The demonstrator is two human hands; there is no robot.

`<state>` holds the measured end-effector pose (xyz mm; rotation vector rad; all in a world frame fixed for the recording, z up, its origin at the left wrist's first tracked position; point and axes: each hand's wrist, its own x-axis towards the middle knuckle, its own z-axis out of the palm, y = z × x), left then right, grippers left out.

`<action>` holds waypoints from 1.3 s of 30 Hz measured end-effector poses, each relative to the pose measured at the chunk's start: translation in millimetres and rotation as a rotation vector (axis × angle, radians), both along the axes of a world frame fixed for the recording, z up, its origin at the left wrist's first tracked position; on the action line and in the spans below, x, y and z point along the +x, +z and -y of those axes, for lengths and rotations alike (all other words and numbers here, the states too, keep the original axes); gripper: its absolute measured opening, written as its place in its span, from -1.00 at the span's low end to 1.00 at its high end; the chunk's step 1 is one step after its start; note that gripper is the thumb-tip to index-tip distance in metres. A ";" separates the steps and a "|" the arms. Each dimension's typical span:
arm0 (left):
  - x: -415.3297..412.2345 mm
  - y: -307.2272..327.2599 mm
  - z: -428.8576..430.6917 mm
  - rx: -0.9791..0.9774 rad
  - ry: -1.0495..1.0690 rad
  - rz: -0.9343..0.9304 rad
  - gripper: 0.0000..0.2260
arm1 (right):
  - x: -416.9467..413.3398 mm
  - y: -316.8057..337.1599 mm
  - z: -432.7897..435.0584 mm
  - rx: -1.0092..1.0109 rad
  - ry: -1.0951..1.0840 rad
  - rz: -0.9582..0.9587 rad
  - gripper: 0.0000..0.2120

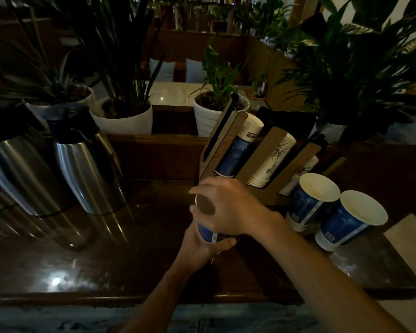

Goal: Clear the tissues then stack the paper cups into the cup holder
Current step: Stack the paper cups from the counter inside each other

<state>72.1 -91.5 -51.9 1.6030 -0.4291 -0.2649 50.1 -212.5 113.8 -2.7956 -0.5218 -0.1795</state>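
Note:
A blue paper cup (205,233) lies on its side in both my hands, its base (205,204) pointing away from me, just in front of the wooden cup holder (259,162). My right hand (228,207) wraps over the upper end, and my left hand (202,248) grips the lower end from below. The holder's left slot carries a slanted stack of blue cups (238,150), and the slots to its right carry white patterned cups (271,162). Two more blue cups (310,200) (348,219) stand upright on the counter to the right. No tissues are visible.
Two steel thermos jugs (82,159) stand at the left on the dark wooden counter (106,260). White plant pots (123,118) line the ledge behind. The counter's right edge (394,272) is close to the standing cups.

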 end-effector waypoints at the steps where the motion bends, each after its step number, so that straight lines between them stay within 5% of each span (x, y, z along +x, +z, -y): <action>1: 0.5 0.0 0.4 -0.003 0.003 0.007 -0.32 | -0.5 -2.5 0.1 -0.003 0.002 -0.001 -0.53; 10: -4.4 8.5 0.9 -0.065 -0.003 0.028 -0.43 | -1.3 -10.8 2.2 -0.094 0.034 -0.017 -0.52; 19: -5.4 1.7 0.4 -0.027 0.052 -0.039 -0.28 | 30.2 9.9 -16.9 -0.174 0.138 -0.155 -0.48; 31: -3.7 -2.9 -0.1 -0.032 0.029 -0.040 -0.31 | 39.6 -8.1 -20.6 -0.263 0.134 -0.148 -0.40; 39: -5.8 8.4 0.6 -0.072 -0.006 0.035 -0.34 | -2.7 -10.9 2.6 -0.176 0.071 -0.129 -0.40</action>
